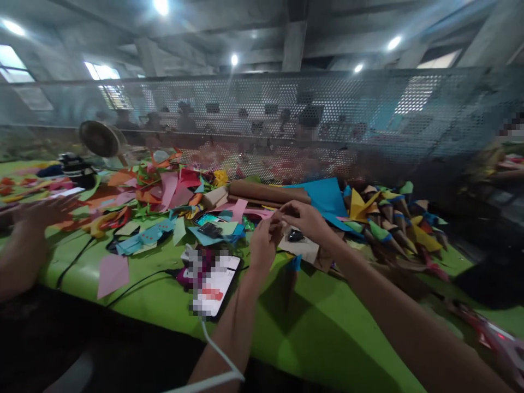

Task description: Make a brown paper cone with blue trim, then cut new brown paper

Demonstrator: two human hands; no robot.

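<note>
Green table (pixel 352 322) underneath. Left hand (pixel 264 240) and right hand (pixel 303 217) meet at fingertips; anything pinched cannot be determined. Paper cone (pixel 291 275) nearby: presumably light, crushable; hold gently near its wide end.

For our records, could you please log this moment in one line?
hands: left hand, right hand, close together | grip: unclear | nearby: white-screened phone, brown roll | surface: green table

One head-worn view, forward and down
Close above the green table (pixel 158 305), facing across it to the perforated screen (pixel 347 109), ceiling (pixel 204 22) along the top
</note>
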